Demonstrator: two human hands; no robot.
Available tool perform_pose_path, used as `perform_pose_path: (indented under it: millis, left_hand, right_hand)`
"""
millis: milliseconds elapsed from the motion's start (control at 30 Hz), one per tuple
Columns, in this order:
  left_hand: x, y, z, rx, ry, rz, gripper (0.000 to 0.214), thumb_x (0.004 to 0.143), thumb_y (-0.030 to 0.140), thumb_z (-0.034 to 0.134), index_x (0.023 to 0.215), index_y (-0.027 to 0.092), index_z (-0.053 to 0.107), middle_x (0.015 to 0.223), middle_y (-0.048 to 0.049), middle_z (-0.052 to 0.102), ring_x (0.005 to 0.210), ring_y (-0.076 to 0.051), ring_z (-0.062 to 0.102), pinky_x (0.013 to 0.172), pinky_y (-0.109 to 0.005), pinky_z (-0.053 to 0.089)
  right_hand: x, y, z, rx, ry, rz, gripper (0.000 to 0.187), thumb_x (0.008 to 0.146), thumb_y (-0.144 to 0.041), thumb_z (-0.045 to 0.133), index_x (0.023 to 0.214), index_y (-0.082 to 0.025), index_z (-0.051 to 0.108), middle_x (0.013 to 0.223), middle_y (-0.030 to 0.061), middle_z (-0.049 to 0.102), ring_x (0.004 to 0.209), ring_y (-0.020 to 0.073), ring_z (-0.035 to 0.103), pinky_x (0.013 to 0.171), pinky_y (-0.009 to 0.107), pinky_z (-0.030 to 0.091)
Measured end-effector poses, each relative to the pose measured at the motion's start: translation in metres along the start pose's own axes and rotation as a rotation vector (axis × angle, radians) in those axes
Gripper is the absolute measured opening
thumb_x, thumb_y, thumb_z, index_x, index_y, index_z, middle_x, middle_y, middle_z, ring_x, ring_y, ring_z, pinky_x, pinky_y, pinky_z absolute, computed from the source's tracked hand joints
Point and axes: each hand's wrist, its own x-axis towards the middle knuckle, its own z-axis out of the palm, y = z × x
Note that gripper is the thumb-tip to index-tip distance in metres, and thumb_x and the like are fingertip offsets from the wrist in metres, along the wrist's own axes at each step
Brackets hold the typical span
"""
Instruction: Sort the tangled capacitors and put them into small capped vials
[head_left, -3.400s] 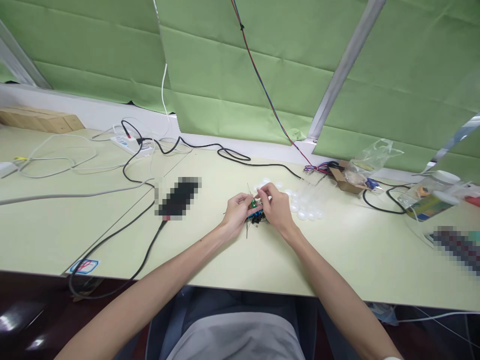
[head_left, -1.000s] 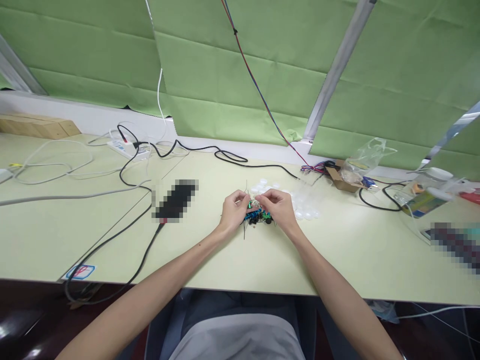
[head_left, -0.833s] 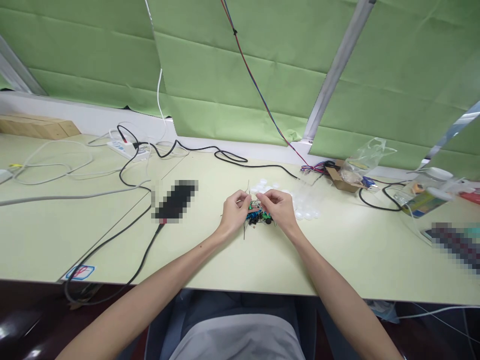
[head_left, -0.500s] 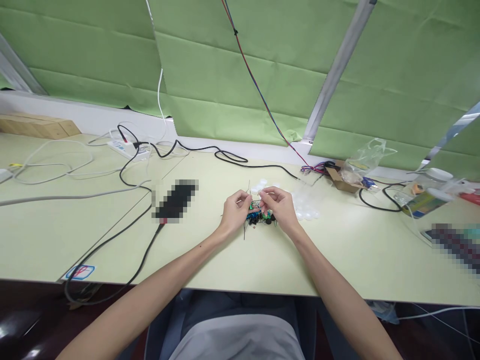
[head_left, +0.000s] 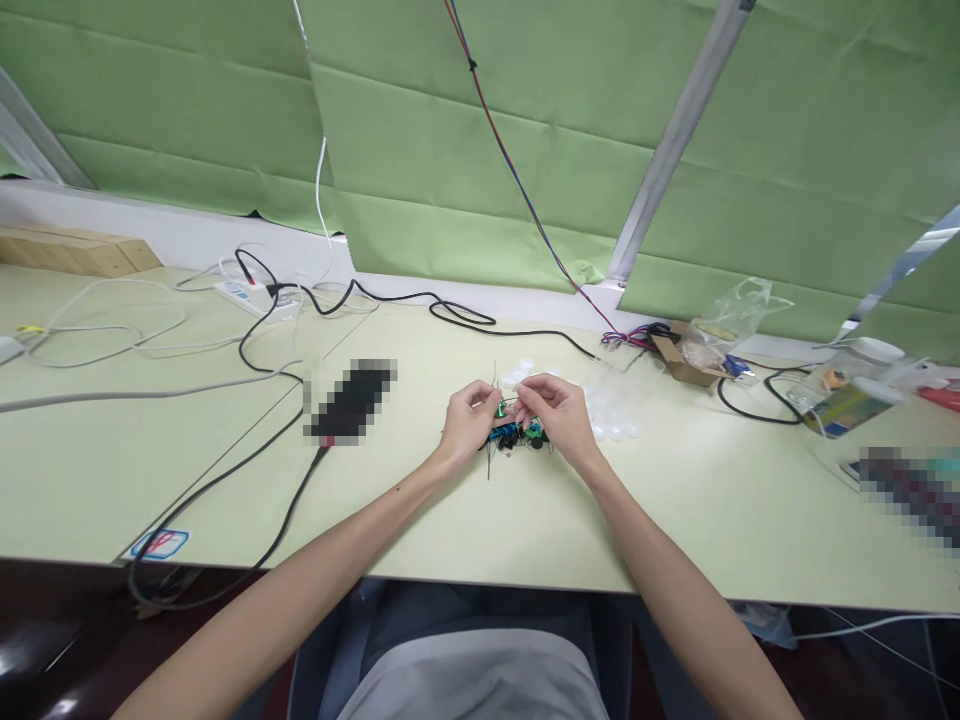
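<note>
Over the middle of the table my left hand (head_left: 466,422) is closed in a pinch on a small green piece (head_left: 501,409). A thin dark wire sticks up by its fingertips. Close beside it, my right hand (head_left: 561,412) pinches too, its thumb and forefinger almost meeting the left fingertips; what lies between them is too small to name. Beneath both hands is a pile of small electronic parts (head_left: 517,440), blue, black and green, with thin wire legs poking out. My fingers hide part of the pile.
White round discs (head_left: 616,425) lie behind and right of the pile. A black pixelated object (head_left: 352,400) with a cable is to the left. Farther off are a power strip (head_left: 259,298), a cardboard box (head_left: 686,362), a clear plastic container (head_left: 855,385) and a long black cable (head_left: 517,331).
My right fingertips have shifted slightly left, nearer the left hand's fingers. The left hand has barely moved, and the wire above it has tilted a little.
</note>
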Motion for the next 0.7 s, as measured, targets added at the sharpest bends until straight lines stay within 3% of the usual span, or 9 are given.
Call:
perform_pose_path:
  millis: [433, 700]
  left_hand:
    - [0.0003, 0.0004, -0.0008, 0.051, 0.01, 0.0, 0.039, 0.065, 0.052, 0.078, 0.068, 0.017, 0.059, 0.073, -0.0003, 0.059, 0.072, -0.017, 0.063, 0.074, -0.039, 0.06]
    - [-0.0007, 0.0028, 0.0001, 0.044, 0.018, -0.037, 0.034, 0.067, 0.047, 0.078, 0.068, 0.017, 0.061, 0.073, -0.0019, 0.061, 0.07, -0.017, 0.061, 0.068, -0.036, 0.058]
  right_hand:
    - [-0.0007, -0.0038, -0.0014, 0.032, -0.066, 0.088, 0.035, 0.075, -0.049, 0.075, 0.084, -0.017, 0.064, 0.062, 0.0024, 0.069, 0.043, 0.0133, 0.06, 0.04, 0.024, 0.047]
    - [-0.0008, -0.0003, -0.0069, 0.202, -0.189, 0.19, 0.034, 0.076, -0.047, 0.076, 0.088, -0.016, 0.07, 0.082, 0.0063, 0.075, 0.06, 0.0131, 0.067, 0.054, 0.024, 0.054]
